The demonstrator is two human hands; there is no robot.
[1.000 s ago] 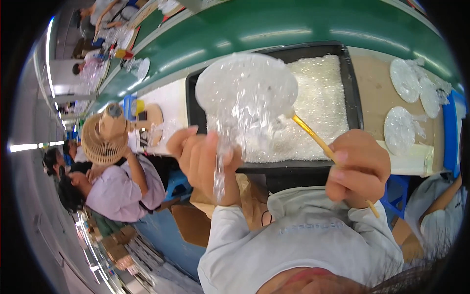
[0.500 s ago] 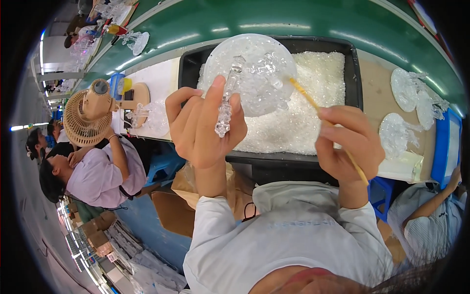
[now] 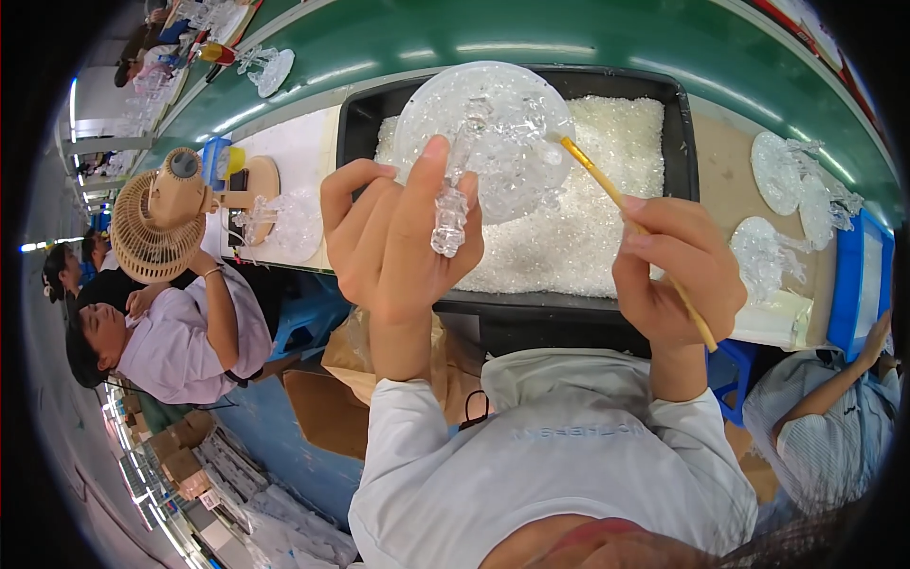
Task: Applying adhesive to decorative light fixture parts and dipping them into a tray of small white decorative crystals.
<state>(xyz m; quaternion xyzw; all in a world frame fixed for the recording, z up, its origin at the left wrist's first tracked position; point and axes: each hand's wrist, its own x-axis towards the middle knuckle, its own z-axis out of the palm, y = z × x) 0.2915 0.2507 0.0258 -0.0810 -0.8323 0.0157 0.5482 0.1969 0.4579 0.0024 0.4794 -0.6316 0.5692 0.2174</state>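
Observation:
My left hand [image 3: 393, 242] is closed around the clear, faceted stem of a transparent ornament. A round, frosted-looking clear disc [image 3: 431, 123] belongs to that ornament and is held up above the tray, with lumpy clear pieces on its face. In my right hand [image 3: 678, 266] is a thin paintbrush [image 3: 607, 185] with a yellow handle, pinched between thumb and fingers. Its tip is close to the disc's right edge; I cannot tell if it touches. Beneath both hands sits a black tray [image 3: 690, 142] filled with white, glittering granules [image 3: 616, 228].
More clear disc ornaments [image 3: 782, 175] lie on the table at right, beside a blue bin [image 3: 858, 280]. At left stand a beige fan [image 3: 156, 223] and another clear ornament [image 3: 294, 228]. A person in a pale top [image 3: 194, 327] sits there. A cardboard box [image 3: 327, 412] is below the table.
The ornament's stem has turned slightly in my left hand, its lower end shifting right. My right hand and the brush have moved very little, with the tip slightly higher.

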